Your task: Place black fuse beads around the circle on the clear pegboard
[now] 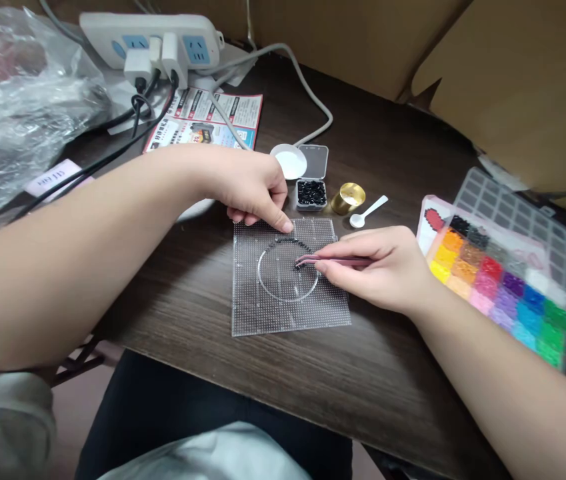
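Observation:
A clear pegboard (263,317) lies on the table with a pale ring (261,283) on it. Small black beads (287,241) line the ring's far side. My right hand (383,267) is closed on pink tweezers (343,261); their tips are over the ring's inside, at a small dark cluster (297,265) too small to make out clearly. With curled fingers, my left hand (257,190) holds the pegboard's far edge, the thumb resting on it. Just beyond stand an open clear box of black beads (311,193), a gold-coloured cup (348,198) and a small white spoon (369,212).
A sorted bead case (505,293) with many colours is at the right, beside its clear lid (517,213). A white dish (290,163) sits behind my left hand. A power strip (153,37), cables, a printed leaflet (223,110) and plastic wrapping (27,87) occupy the far left.

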`<act>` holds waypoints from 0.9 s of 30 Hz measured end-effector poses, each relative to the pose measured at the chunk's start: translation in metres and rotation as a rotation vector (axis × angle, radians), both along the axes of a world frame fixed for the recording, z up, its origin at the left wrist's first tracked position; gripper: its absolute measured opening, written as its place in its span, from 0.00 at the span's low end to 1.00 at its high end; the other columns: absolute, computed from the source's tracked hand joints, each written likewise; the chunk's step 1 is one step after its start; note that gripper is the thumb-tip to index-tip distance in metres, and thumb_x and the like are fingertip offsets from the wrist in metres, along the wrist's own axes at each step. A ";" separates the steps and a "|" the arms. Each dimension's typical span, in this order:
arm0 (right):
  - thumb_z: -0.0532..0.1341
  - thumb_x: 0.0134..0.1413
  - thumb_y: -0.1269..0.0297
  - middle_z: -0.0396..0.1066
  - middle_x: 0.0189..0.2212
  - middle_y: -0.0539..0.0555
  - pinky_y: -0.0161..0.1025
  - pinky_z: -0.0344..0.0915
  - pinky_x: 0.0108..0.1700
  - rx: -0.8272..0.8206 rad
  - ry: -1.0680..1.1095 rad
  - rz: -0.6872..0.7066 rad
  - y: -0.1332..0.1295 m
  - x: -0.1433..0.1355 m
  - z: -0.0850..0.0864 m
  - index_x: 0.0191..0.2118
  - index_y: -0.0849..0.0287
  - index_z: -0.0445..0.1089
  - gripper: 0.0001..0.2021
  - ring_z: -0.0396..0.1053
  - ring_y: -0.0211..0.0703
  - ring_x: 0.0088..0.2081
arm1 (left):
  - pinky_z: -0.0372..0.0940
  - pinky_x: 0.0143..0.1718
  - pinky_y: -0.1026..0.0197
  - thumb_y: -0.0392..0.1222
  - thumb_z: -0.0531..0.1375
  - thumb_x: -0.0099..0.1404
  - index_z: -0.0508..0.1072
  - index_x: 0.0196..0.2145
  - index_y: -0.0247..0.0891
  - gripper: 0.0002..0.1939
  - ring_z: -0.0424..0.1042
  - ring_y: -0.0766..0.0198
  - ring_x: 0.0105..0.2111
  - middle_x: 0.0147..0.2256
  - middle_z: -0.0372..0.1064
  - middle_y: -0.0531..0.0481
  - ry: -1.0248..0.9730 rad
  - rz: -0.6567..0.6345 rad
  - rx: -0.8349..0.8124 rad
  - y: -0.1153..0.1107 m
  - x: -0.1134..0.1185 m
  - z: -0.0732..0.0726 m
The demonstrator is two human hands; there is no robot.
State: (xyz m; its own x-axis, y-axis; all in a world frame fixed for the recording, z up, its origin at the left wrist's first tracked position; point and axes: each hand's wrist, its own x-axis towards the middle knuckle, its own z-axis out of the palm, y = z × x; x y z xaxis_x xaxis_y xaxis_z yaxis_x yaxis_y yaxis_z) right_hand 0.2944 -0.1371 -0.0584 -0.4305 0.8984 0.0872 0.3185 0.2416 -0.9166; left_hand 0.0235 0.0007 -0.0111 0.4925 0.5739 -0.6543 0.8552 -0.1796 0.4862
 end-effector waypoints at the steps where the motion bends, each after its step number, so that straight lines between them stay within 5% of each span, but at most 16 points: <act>1: 0.82 0.71 0.66 0.95 0.38 0.55 0.36 0.87 0.33 0.006 -0.013 0.002 0.000 0.000 0.001 0.47 0.48 1.00 0.06 0.90 0.47 0.32 | 0.65 0.35 0.52 0.62 0.83 0.64 0.79 0.23 0.48 0.26 0.74 0.57 0.24 0.21 0.76 0.51 0.002 0.005 -0.006 0.000 0.000 0.000; 10: 0.80 0.74 0.66 0.92 0.33 0.51 0.39 0.70 0.25 0.135 -0.091 0.050 0.002 0.005 0.004 0.50 0.46 1.00 0.08 0.78 0.40 0.25 | 0.67 0.37 0.52 0.64 0.83 0.65 0.79 0.25 0.46 0.27 0.74 0.57 0.26 0.22 0.76 0.50 -0.039 -0.027 -0.004 -0.001 -0.003 0.000; 27: 0.80 0.73 0.69 0.91 0.32 0.50 0.38 0.69 0.24 0.156 -0.084 0.092 0.002 0.005 0.007 0.49 0.44 1.00 0.10 0.79 0.39 0.24 | 0.68 0.34 0.51 0.66 0.85 0.57 0.81 0.23 0.49 0.26 0.77 0.53 0.26 0.24 0.79 0.47 -0.048 -0.034 0.034 0.002 -0.001 -0.003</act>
State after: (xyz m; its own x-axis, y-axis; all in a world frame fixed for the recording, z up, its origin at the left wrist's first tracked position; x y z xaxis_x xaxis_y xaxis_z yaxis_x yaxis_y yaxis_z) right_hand 0.2996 -0.1352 -0.0512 -0.5219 0.8331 0.1831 0.3619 0.4107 -0.8369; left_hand 0.0223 0.0026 -0.0138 0.5426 0.5778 -0.6097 0.8240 -0.2254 0.5198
